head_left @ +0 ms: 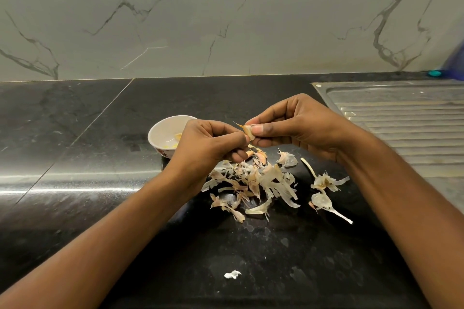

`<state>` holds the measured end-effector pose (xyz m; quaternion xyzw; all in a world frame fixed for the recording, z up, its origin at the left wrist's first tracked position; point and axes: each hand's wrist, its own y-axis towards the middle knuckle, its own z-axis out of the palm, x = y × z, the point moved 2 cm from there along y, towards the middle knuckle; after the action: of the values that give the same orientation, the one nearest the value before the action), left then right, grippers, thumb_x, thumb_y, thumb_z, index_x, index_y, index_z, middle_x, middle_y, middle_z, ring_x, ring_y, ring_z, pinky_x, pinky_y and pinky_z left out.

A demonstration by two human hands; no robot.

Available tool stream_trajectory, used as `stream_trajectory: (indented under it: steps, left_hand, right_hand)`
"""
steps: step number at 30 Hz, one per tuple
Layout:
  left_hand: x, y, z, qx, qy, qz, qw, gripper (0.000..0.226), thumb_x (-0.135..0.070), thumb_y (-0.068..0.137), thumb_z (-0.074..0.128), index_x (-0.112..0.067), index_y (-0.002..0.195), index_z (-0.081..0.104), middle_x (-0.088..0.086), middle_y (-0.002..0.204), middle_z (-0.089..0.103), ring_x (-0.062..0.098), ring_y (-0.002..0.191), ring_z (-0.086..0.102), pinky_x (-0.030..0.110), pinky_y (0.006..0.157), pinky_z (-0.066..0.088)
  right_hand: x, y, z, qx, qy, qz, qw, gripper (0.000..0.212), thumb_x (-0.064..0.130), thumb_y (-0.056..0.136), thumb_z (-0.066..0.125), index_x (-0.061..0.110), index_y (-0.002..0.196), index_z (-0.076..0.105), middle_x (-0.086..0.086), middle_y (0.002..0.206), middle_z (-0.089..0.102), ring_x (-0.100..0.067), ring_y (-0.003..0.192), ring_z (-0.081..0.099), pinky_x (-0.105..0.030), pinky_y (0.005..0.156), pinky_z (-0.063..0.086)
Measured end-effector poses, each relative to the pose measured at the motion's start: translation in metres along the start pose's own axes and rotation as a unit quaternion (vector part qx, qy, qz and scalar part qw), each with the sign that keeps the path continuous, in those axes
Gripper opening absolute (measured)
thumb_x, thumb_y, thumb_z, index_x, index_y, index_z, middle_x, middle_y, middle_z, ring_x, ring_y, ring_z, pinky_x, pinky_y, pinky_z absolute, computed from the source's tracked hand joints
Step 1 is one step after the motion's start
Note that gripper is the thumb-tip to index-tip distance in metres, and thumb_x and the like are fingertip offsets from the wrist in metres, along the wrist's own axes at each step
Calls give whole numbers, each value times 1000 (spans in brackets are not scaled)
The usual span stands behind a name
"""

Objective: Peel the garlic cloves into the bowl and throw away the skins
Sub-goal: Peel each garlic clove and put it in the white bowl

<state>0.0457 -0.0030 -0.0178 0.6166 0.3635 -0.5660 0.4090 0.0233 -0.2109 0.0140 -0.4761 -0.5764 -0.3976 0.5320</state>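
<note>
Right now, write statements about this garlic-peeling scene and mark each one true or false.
1. The left hand and the right hand both pinch one partly skinned garlic clove. True.
2. The small white ceramic bowl is empty. False: the bowl holds pale yellow peeled pieces.
3. Papery pale garlic skins lie heaped on the polished black stone counter. True.
4. The ribbed steel drainboard lies on the person's left. False: it lies on the right.
</note>
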Motion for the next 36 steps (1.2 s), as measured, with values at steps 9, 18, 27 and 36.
stream_trajectory:
  steps: [9, 18, 27, 36]
  left_hand:
    - [-3, 1, 1, -2, -1, 6, 1000, 18, 10, 92, 65, 4, 80, 77, 21, 72, 67, 22, 62, 59, 25, 56, 52]
    - [-4, 1, 0, -13, -4, -12, 1000, 19, 10, 91, 64, 3, 76, 75, 22, 74, 63, 18, 57, 57, 21, 53, 49]
    - [-2, 1, -1, -36, 31, -4, 999, 10, 9, 90, 66, 13, 83, 72, 19, 70, 66, 15, 55, 59, 20, 52, 50]
    - [-4, -1, 0, -13, 52, 21, 998, 11, 2, 91, 73, 9, 84, 74, 18, 72, 70, 20, 62, 62, 23, 55, 52]
  right_hand:
    - [-4, 2, 1, 17, 58, 22, 998, 29, -1, 95, 69, 0, 124, 72, -19, 111, 80, -24, 92, 79, -30, 81, 67]
    - [-6, 3, -10, -42, -1, 22, 999, 18, 4, 94, 75, -1, 110, 79, -18, 96, 80, -18, 79, 77, -21, 66, 62]
    - [-5, 0, -13, -23, -178, 5, 984, 17, 6, 93, 79, 9, 110, 83, -10, 97, 83, -21, 89, 80, -26, 71, 63]
    - [4, -3, 0, -22, -136, -68, 988, 26, 23, 86, 86, 10, 109, 80, -12, 95, 82, -30, 91, 80, -28, 68, 63]
